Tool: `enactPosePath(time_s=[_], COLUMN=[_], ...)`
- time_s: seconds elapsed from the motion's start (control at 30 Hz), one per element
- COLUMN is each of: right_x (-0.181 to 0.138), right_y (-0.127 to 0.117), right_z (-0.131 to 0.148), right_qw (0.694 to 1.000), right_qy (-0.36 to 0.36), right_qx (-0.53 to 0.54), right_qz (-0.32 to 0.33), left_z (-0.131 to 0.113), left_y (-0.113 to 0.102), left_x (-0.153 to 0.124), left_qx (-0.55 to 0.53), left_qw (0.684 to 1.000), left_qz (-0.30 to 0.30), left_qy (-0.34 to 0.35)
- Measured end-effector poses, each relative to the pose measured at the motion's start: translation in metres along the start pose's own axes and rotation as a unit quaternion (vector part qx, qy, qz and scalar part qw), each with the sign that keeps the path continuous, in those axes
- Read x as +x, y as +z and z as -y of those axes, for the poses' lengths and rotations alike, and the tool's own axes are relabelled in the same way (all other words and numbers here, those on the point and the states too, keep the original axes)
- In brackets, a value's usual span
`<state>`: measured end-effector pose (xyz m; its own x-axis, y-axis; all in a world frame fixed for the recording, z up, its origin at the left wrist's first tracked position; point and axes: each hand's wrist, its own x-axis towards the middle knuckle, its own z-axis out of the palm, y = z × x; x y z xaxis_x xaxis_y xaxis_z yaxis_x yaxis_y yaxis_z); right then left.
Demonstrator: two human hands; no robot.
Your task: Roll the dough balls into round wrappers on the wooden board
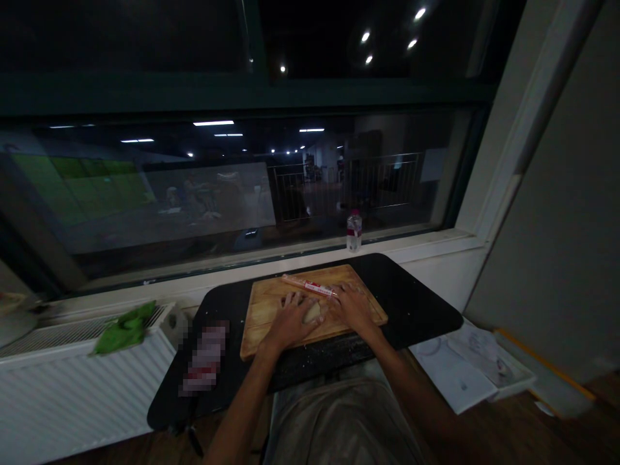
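Observation:
A pale flat piece of what looks like dough [314,312] lies on the wooden cutting board [264,300], between my two hands. My left hand [292,318] is spread at its left side, fingers apart, thumb near its lower edge. My right hand [354,306] lies at its right side with the fingers stretched forward, close to the right end of a rolling pin [307,285]. The pin is light wood with a red and white label and rests slantwise across the board behind the dough. Whether my right fingers touch the pin I cannot tell.
The board sits on a black table [411,300] with rounded corners. A blurred-out package [206,358] lies at the table's left. A water bottle [354,231] stands on the windowsill. A green cloth [126,328] hangs over the radiator [97,387]. White boxes [465,365] are at the right.

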<state>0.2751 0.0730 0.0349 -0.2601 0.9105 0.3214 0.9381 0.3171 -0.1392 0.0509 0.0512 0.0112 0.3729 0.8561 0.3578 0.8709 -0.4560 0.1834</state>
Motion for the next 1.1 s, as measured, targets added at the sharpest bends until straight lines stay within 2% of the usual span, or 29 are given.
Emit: enactPosePath(time_s=[0.5,0.7,0.93,1.1], right_x=[0.0024,0.0018,0.0007,0.0013], right_y=[0.0079,0.0056,0.0020,0.0029], right_z=[-0.0039,-0.0019,-0.0011,-0.0009], right_qw=[1.000,1.000,1.000,1.000], right_qy=[-0.007,-0.003,0.000,0.004], right_qx=[0.002,0.011,0.009,0.012], right_qz=[-0.009,-0.010,-0.001,-0.001], left_z=[0.0038,0.0007,-0.0024,-0.0010], left_y=[0.0054,0.0053,0.0077,0.0033], left_x=[0.0064,0.0036,0.0014,0.0018], left_qx=[-0.046,-0.010,0.062,0.040], left_qw=[0.999,1.000,0.993,0.997], left_qz=[-0.003,-0.005,-0.040,-0.026], left_qy=[0.000,-0.007,-0.094,-0.064])
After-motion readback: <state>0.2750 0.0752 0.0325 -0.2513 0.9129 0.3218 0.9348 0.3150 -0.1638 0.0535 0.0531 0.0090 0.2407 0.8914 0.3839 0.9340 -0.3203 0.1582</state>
